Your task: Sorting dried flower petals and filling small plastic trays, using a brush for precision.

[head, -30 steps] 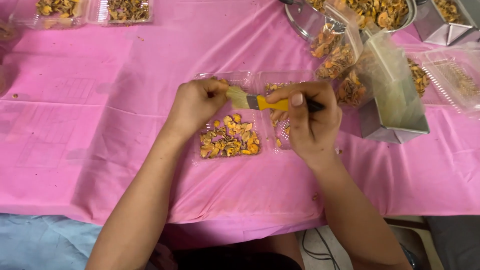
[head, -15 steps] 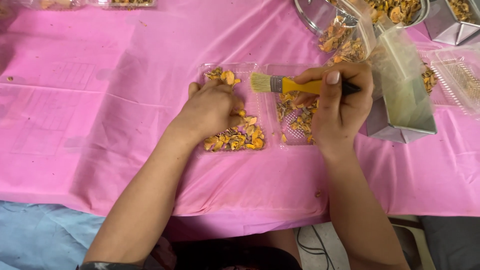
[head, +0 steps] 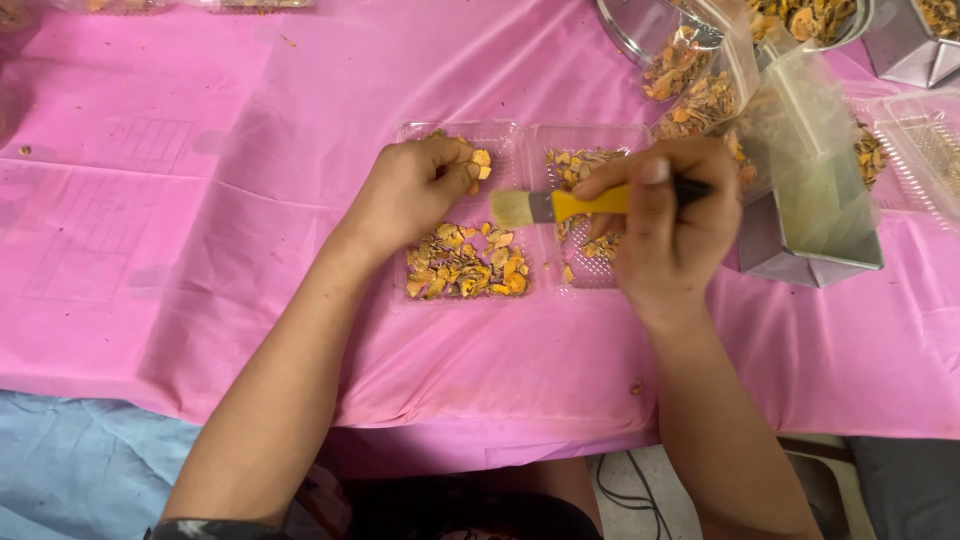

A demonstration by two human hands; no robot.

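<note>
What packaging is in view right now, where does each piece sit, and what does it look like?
Open clear plastic clamshell tray: centre of the pink cloth, two shallow halves holding orange-brown dried pieces, under the left hand and right hand.
Clear plastic bag: right of the right hand, upright in a grey metal holder.
Empty clear clamshell: far right edge, ribbed floor.
No labels, signs or screens show.

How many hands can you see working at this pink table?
2. The left hand rests on the clear tray of orange flakes; the right hand holds a yellow brush over the tray's other half. No other hands show.
</note>
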